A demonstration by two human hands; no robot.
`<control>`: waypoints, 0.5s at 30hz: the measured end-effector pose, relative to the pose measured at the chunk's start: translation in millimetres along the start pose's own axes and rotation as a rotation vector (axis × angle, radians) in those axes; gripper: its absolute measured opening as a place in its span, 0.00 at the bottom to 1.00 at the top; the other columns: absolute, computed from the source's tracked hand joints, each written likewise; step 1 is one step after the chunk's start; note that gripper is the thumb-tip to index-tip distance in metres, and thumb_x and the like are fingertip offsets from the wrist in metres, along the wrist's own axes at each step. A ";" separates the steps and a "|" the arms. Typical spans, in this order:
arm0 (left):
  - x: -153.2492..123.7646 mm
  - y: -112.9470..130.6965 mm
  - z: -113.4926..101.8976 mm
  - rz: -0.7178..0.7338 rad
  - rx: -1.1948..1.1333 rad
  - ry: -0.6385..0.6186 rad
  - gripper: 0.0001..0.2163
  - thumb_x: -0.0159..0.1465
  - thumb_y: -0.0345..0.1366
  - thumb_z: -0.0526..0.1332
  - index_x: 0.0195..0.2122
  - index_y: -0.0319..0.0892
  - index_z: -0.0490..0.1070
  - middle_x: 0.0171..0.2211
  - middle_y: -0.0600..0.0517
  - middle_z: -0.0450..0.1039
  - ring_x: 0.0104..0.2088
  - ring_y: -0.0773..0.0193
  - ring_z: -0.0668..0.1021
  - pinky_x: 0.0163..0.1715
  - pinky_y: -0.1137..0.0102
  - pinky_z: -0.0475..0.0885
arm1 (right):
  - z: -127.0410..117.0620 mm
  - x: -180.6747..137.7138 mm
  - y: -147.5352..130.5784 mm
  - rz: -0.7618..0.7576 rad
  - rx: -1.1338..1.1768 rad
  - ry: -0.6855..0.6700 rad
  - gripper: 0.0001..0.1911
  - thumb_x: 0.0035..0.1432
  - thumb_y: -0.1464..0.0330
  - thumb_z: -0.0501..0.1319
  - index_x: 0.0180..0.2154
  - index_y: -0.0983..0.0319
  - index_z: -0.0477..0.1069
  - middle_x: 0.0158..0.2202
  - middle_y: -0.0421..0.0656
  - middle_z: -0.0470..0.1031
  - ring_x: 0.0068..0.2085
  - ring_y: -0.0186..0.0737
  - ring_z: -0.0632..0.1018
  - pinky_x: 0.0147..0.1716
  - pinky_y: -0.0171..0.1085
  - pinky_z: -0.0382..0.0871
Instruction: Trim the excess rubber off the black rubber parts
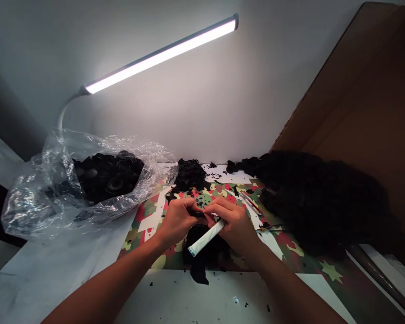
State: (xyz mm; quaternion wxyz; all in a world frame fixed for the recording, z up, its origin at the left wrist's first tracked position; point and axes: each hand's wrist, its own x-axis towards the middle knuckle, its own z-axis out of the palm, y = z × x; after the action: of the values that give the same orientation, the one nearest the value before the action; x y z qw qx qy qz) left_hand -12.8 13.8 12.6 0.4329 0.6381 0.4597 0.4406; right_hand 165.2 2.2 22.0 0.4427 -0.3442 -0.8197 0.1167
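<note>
My left hand [177,219] is closed, pinching a small dark black piece [198,214] between thumb and fingers. Meeting it at the fingertips, my right hand [235,225] is wrapped round a tool with a flat white handle [205,238]. The handle's end points down and left; the working tip is hidden by my fingers. Below both hands lies a heap of black pieces [207,254], with one curved flap hanging towards me.
A clear plastic bag [30,202] of black round parts [108,175] stands left. Black scraps [191,173] lie behind my hands, on a camouflage-patterned sheet [138,243]. A large black pile [324,202] rests against cardboard [364,103] at right. A red slim tool [253,204] lies nearby, beneath a lit lamp [162,54].
</note>
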 end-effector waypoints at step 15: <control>-5.3 10.6 -0.5 0.198 0.152 0.029 0.16 0.52 0.43 0.72 0.19 0.39 0.69 0.22 0.54 0.70 0.26 0.66 0.68 0.28 0.72 0.60 | -4.2 5.6 0.9 0.354 -0.012 0.135 0.05 0.51 0.74 0.64 0.27 0.60 0.70 0.27 0.36 0.72 0.28 0.35 0.69 0.28 0.34 0.60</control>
State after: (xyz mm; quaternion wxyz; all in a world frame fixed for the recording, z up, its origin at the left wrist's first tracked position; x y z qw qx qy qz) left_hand -12.1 6.5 22.0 0.3309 0.7049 0.4329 0.4541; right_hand 166.9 6.1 27.6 0.4673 -0.4929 -0.7153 0.1645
